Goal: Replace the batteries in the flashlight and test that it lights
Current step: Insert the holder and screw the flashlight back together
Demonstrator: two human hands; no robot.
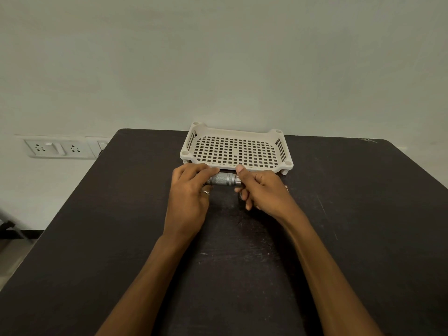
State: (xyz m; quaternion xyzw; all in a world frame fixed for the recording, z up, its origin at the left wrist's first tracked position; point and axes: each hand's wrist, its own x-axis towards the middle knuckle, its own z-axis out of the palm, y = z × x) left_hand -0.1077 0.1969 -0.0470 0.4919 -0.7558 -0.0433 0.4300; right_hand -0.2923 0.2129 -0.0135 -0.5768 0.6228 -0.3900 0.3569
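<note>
A silver metal flashlight (224, 179) with a knurled body lies crosswise just above the dark table, held between both hands. My left hand (190, 190), with a ring on one finger, grips its left end. My right hand (260, 190) pinches its right end between thumb and fingers. Both ends of the flashlight are hidden by the fingers. No batteries are in sight.
A white perforated plastic tray (281, 163) with nothing in it stands just behind the hands, near the table's far edge by the wall. The dark table (242, 251) is scratched. A white socket panel (58, 147) is on the wall at the left.
</note>
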